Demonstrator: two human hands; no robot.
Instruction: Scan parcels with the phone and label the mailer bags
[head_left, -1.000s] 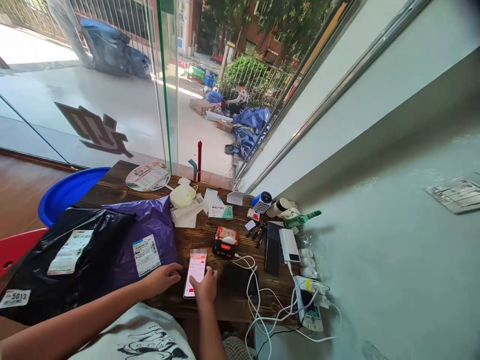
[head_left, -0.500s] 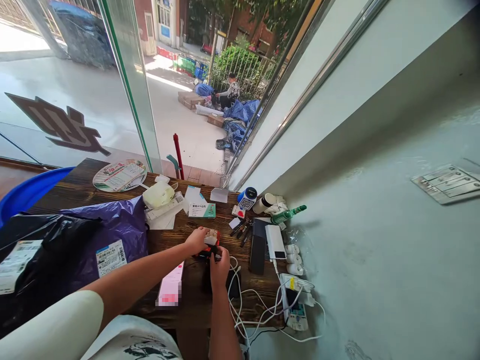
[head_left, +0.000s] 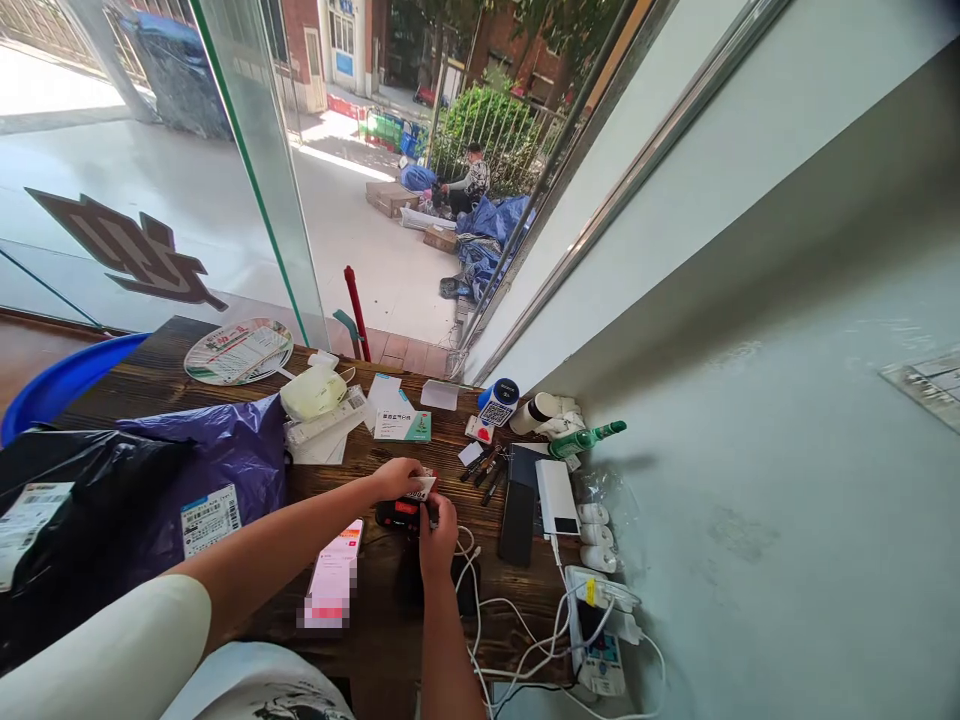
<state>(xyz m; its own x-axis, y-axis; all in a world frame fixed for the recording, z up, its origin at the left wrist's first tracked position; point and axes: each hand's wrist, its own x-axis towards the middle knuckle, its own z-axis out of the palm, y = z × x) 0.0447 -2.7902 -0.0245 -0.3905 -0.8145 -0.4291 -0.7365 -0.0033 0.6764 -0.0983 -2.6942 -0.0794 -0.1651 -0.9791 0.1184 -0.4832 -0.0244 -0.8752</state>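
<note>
Both my hands meet over a small red and black label printer (head_left: 397,513) on the wooden table (head_left: 420,600). My left hand (head_left: 396,477) is closed on a small printed label (head_left: 424,487) at the printer's top. Fingers curled, my right hand (head_left: 437,530) grips the printer's right side. A phone (head_left: 334,570) with a pink screen lies flat just left of my right forearm, untouched.
Black (head_left: 67,530) and purple (head_left: 225,460) parcel bags with labels fill the table's left. A power bank (head_left: 556,497), dark phone (head_left: 517,508), pens, green bottle (head_left: 585,438) and white cables (head_left: 525,630) crowd the right by the wall. A blue tub (head_left: 60,380) stands at the left.
My hands left the phone and moved to the label printer. My left hand has taken hold of the label, and the camera view has shifted.
</note>
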